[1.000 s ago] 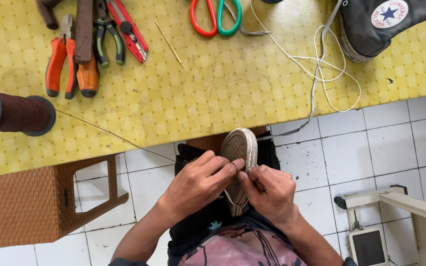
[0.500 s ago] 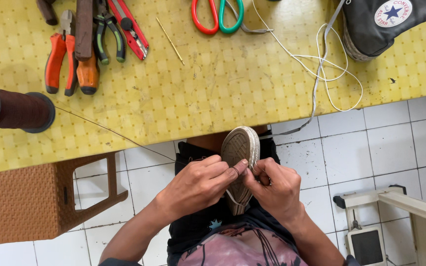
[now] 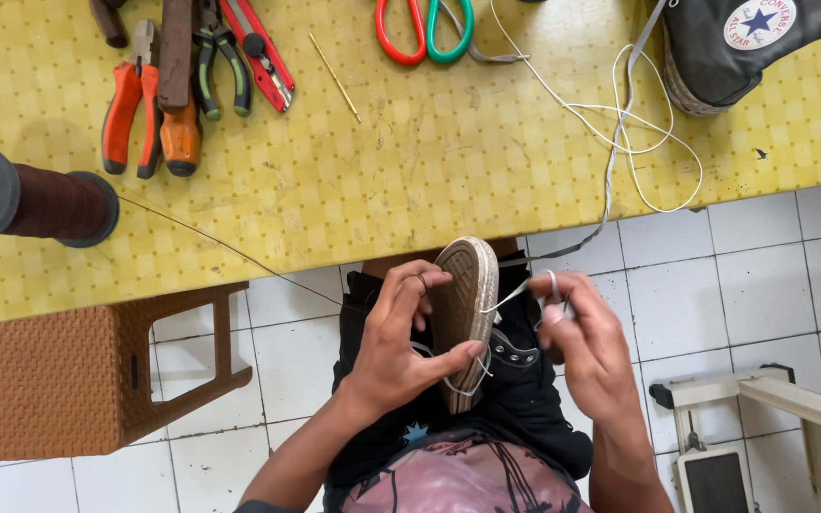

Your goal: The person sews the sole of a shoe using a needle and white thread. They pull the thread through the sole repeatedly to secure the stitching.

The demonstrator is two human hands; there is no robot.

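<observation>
A dark canvas shoe (image 3: 465,313) stands sole-up on my lap, just below the table edge. My left hand (image 3: 399,344) grips it around the sole, thumb on the sole's right side. My right hand (image 3: 583,334) is a little to the right of the shoe and pinches a white thread (image 3: 510,295) that runs taut from the sole's edge. The thread wraps around my right fingers. A loop of white thread hangs below my left thumb.
The yellow table (image 3: 410,161) holds a spool of brown thread (image 3: 30,201), orange pliers (image 3: 130,114), a red cutter (image 3: 258,52), scissors (image 3: 425,33), a needle (image 3: 334,78), loose white cord (image 3: 639,133) and a second dark shoe (image 3: 753,43). A brown stool (image 3: 68,375) stands left; a white frame (image 3: 781,418) right.
My right hand has moved away from the shoe to the right, drawing the white thread taut. My left hand has shifted its hold around the sole.
</observation>
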